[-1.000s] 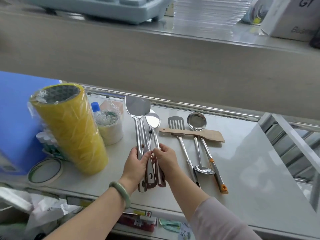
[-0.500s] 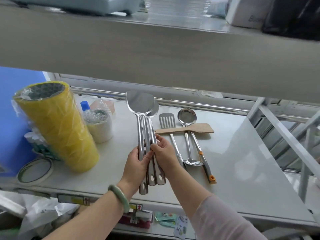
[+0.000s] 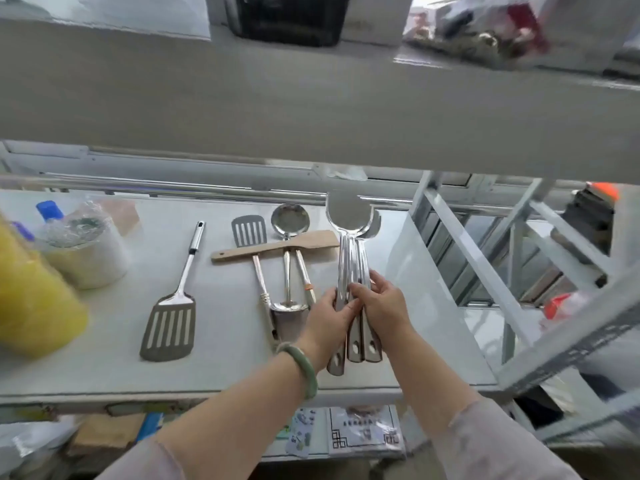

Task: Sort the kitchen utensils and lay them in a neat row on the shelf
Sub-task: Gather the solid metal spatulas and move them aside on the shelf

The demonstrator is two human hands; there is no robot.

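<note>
Plastic-wrapped yellow tape rolls (image 3: 31,299) at nine o'clock, a wrapped white roll (image 3: 88,252) beside them, a blue-capped bottle (image 3: 51,210) behind.

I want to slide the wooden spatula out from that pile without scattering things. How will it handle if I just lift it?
The wooden spatula looks flat and rigid, so it should lift without flexing. It probably weighs little for its length. It lies across the handles of the small slotted turner and the ladle, so dragging it may nudge them; lifting straight up seems safer.
</note>
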